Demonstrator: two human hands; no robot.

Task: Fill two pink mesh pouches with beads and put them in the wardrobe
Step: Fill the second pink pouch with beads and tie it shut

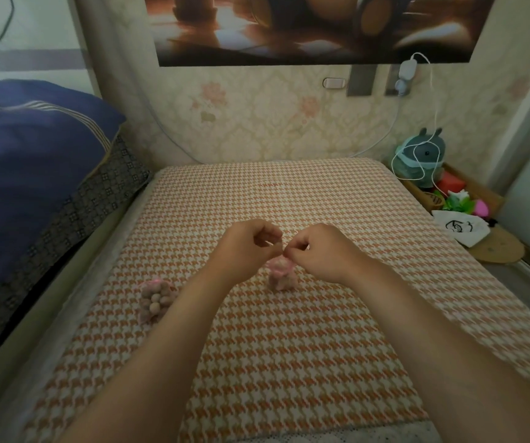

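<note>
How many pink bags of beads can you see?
2. One pouch lies on the checked cloth beside the left forearm. The other pouch stands under both hands, left hand and right hand, pinching at its top.

Both bare forearms reach up from bottom frame; left hand (247, 247) and right hand (319, 252) meet mid-frame, fingertips pinched, nearly touching.

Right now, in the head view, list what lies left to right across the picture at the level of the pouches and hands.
blue bedding → filled pouch lying on the mat → left hand → pouch being closed → right hand → white drawstring bag
</note>
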